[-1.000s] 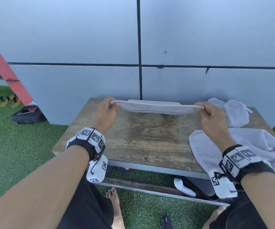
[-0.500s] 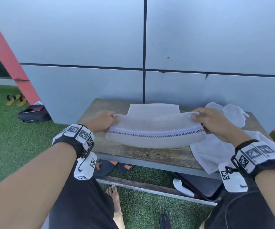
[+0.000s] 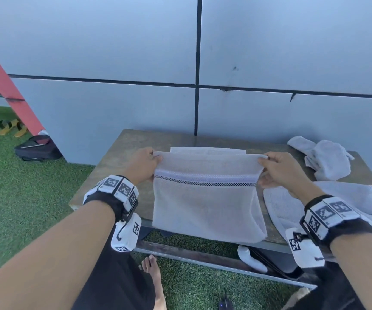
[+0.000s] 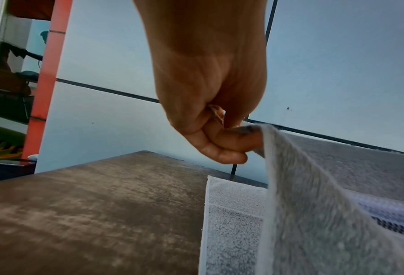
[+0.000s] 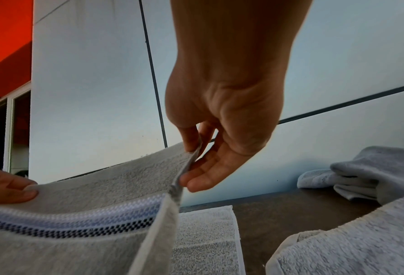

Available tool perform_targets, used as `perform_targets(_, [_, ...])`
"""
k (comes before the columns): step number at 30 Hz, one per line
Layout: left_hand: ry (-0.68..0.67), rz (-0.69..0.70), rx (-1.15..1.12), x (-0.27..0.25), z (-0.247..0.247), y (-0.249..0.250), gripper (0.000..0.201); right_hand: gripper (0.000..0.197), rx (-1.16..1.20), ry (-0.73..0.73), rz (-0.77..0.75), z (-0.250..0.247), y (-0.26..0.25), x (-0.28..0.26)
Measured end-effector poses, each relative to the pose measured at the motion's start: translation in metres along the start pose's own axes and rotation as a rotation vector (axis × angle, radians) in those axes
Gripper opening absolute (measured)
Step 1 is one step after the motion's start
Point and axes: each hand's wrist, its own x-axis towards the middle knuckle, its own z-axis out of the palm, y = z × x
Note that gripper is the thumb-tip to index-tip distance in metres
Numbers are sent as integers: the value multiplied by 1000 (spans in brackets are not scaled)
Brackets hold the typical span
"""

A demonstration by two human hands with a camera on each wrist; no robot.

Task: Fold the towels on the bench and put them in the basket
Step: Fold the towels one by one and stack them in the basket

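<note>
I hold a white towel with a checked band up over the wooden bench; it hangs down past the bench's front edge. My left hand pinches its upper left corner, fingers curled. My right hand pinches the upper right corner between thumb and fingers. Behind the hanging towel another white towel lies flat on the bench. Two more loose towels lie at the right: a crumpled one at the back and a larger one near the front. No basket is in view.
A grey panelled wall stands right behind the bench. Green turf surrounds it. A dark bag and yellow sandals lie at the far left. Under the bench are a white object and my bare foot.
Both hands drew the towel's far edge toward me and lifted it; the towel now hangs down in front of the bench, and a flat towel behind it shows.
</note>
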Motion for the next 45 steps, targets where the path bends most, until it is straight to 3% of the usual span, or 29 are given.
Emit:
perform_targets(3, [59, 2, 105, 26, 9, 5, 28, 31, -165, 127, -71, 5, 4, 32])
perform_targets(7, [59, -32, 124, 72, 25, 9, 21, 45, -285, 159, -113, 12, 8, 80])
perform_targets(14, [74, -81, 122, 146, 56, -3, 14, 17, -410, 161, -105, 32, 13, 159])
perform_targets(18, [93, -42, 195, 179, 72, -19, 14, 12, -451, 129, -51, 46, 29, 192])
perform_targets(23, [100, -3, 314, 193, 90, -28, 5, 19, -589, 122, -140, 65, 50, 205])
perform_targets(27, [94, 18, 361, 194, 93, -31, 9, 8, -691, 25, -135, 73, 48, 204])
perform_targets(30, [40, -14, 378, 191, 88, -28, 7, 22, -760, -38, -145, 75, 46, 196])
perform_targets(35, [-116, -84, 477, 172, 78, -9, 19, 8, -580, -46, -112, 67, 35, 163])
perform_targets(37, [-70, -13, 460, 158, 79, 4, 31, 6, -467, 2, -189, 63, 27, 145])
perform_targets(39, [-55, 192, 316, 140, 82, 23, 29, 7, -350, 24, -268, 60, 14, 125])
perform_targets(42, [-193, 452, 72, 105, 92, 60, 21, 16, -167, -34, -322, 57, 0, 95])
perform_targets(45, [-264, 565, -87, 73, 108, 86, 22, 21, -86, -55, -357, 53, -7, 70])
